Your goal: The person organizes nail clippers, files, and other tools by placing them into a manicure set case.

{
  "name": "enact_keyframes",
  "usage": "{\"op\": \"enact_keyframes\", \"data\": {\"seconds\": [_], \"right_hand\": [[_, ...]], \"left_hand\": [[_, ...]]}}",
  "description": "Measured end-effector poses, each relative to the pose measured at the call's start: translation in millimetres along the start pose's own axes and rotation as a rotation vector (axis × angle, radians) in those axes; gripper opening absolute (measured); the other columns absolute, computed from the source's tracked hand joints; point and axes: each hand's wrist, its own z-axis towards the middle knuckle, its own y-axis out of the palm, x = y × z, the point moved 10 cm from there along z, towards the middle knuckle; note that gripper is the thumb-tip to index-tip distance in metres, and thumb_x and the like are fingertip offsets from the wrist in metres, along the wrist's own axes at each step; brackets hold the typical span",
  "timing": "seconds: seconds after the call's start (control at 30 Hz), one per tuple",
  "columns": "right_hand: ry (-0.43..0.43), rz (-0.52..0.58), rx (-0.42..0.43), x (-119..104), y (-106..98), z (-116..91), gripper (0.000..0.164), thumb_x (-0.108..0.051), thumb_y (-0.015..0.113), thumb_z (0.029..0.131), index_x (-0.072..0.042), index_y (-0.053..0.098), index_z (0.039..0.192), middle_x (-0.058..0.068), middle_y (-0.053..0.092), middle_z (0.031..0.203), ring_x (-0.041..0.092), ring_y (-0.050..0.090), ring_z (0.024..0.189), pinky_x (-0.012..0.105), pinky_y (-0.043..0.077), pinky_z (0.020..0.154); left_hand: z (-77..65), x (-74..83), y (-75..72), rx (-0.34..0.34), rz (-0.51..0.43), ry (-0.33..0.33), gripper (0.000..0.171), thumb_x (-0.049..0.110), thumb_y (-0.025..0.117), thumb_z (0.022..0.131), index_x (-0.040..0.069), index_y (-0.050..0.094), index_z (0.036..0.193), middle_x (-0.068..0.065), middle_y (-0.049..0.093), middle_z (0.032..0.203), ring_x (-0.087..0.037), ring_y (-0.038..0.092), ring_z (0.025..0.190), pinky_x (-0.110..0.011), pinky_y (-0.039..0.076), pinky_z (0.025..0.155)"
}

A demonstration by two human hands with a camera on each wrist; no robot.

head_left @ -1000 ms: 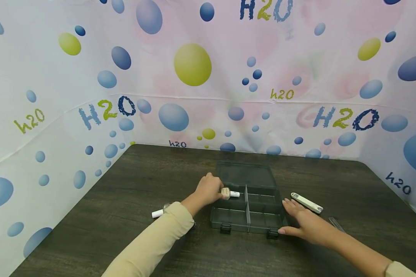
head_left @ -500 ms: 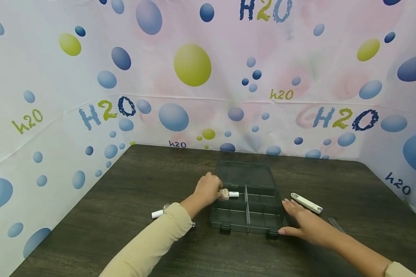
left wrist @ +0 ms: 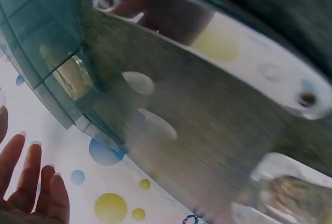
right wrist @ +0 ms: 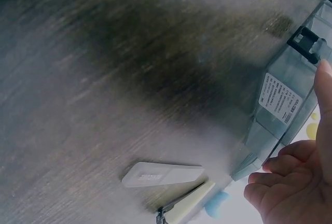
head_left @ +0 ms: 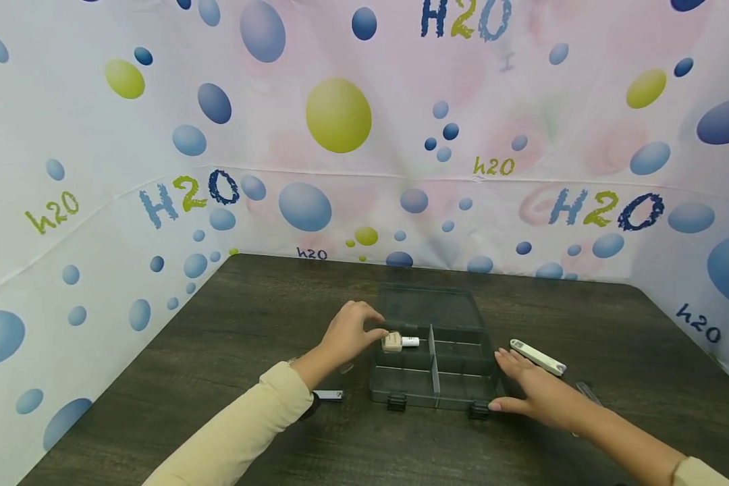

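A dark see-through compartment box (head_left: 414, 400) stands on the table with its lid (head_left: 431, 305) folded back. In its back left compartment lies a beige nail polish bottle (head_left: 392, 342) with a white cap. My left hand (head_left: 347, 334) hovers just left of that bottle, thumb and fingers spread apart; in the left wrist view the fingers (left wrist: 32, 180) hold nothing. My right hand (head_left: 543, 395) rests against the box's right side, its thumb near the front latch (head_left: 478, 409). The right wrist view shows the palm (right wrist: 290, 193) beside the box wall.
A shiny nail clipper (left wrist: 218, 40) lies left of the box, near two clear leaf-shaped pieces (left wrist: 158, 125) and a glass bottle (left wrist: 290, 195). Right of the box are a cream nail clipper (head_left: 537, 357) and a flat translucent strip (right wrist: 163, 175).
My left hand has let go of the nail polish bottle and drawn back slightly left, its fingers spreading. The bottle stays in the compartment. My right hand has kept its place.
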Motion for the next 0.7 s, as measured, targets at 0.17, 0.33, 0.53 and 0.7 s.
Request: {"op": "enact_keyframes", "data": {"seconds": [0.17,0.33,0.53,0.7], "right_hand": [[-0.001,-0.003,-0.004,1,2,-1,0.096,-0.057,0.062,0.076,0.011,0.035,0.138,0.033,0.03,0.143,0.051,0.027,0.131,0.063,0.032,0.099],[-0.001,-0.01,-0.004,1,2,-1,0.096,-0.058,0.062,0.076,0.011,0.035,0.138,0.033,0.03,0.143,0.051,0.027,0.131,0.063,0.033,0.099],[-0.004,-0.024,0.002,1,1,-1,0.096,-0.058,0.062,0.076,0.011,0.036,0.137,0.033,0.031,0.142,0.051,0.028,0.131,0.063,0.033,0.098],[-0.012,-0.026,0.008,0,0,-1,0.096,-0.058,0.062,0.076,0.011,0.036,0.137,0.033,0.032,0.142,0.052,0.028,0.131,0.063,0.033,0.098]], "left_hand": [[-9.5,-6.0,-10.2,0.017,-0.028,-0.015,0.024,0.021,0.072,0.08,0.005,0.072,0.098,-0.009,0.067,0.102,-0.028,0.057,0.101,-0.045,0.049,0.086],[-19.8,-13.2,-19.5,0.045,-0.031,-0.043,0.025,0.021,0.073,0.08,0.005,0.071,0.099,-0.008,0.067,0.102,-0.029,0.057,0.103,-0.045,0.048,0.089],[-31.9,-24.0,-28.9,0.063,-0.017,-0.065,0.023,0.019,0.073,0.08,0.006,0.071,0.099,-0.007,0.067,0.103,-0.028,0.057,0.103,-0.045,0.048,0.088],[-42.1,-34.6,-37.8,0.079,0.0,-0.082,0.023,0.018,0.073,0.079,0.007,0.071,0.099,-0.007,0.067,0.102,-0.027,0.058,0.102,-0.045,0.049,0.088]]}}
